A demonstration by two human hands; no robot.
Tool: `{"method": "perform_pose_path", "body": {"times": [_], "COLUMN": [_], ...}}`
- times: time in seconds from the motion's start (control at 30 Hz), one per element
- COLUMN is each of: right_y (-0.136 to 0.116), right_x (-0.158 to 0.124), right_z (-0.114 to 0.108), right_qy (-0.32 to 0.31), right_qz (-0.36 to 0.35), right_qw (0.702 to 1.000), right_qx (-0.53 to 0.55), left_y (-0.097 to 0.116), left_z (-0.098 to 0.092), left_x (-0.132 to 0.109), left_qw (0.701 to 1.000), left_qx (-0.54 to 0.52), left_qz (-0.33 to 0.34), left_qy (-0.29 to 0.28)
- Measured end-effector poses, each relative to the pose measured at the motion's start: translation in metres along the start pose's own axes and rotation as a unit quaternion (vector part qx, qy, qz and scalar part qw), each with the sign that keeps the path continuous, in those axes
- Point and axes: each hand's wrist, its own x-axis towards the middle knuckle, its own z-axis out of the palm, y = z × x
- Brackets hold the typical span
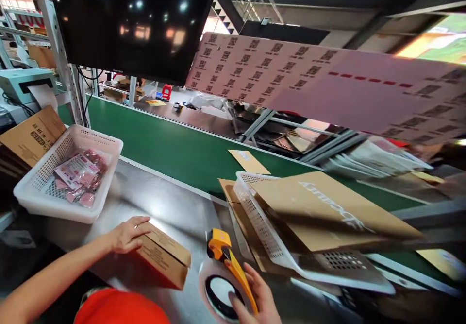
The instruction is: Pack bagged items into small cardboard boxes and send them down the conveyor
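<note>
My left hand (pixel 128 235) rests on top of a small brown cardboard box (pixel 165 261) on the steel table, fingers curved over its near edge. My right hand (pixel 255 297) is wrapped round a yellow tape dispenser (pixel 225 258) with a roll of clear tape (pixel 220 295), held just right of the box. The dispenser's head points at the box's right end without clearly touching it.
A white basket (pixel 32 195) with several pink packets sits at the left. A second white basket (pixel 262 227) under a brown mailer (pixel 327 212) lies at the right. Behind runs a green conveyor belt (pixel 171 144). A dark monitor (pixel 134 18) and a pink label sheet (pixel 327 86) hang overhead.
</note>
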Motion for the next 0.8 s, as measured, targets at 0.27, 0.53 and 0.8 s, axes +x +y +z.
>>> {"method": "perform_pose_path", "body": {"times": [0.27, 0.53, 0.8], "right_y": [-0.077, -0.036, -0.032], "right_x": [0.021, 0.025, 0.024], "right_z": [0.048, 0.070, 0.067], "right_qy": [-0.180, -0.180, -0.208], "right_qz": [-0.414, -0.483, -0.483], "right_qw": [0.884, 0.825, 0.820], "right_qx": [-0.123, -0.231, -0.228], "left_y": [-0.020, -0.024, 0.066], "left_z": [0.019, 0.036, 0.050], "left_x": [0.001, -0.003, 0.009], "left_qw": [0.998, 0.997, 0.743], "left_qx": [0.026, 0.005, -0.461], "left_qz": [0.049, 0.044, -0.368], "left_qy": [0.005, 0.068, 0.316]}}
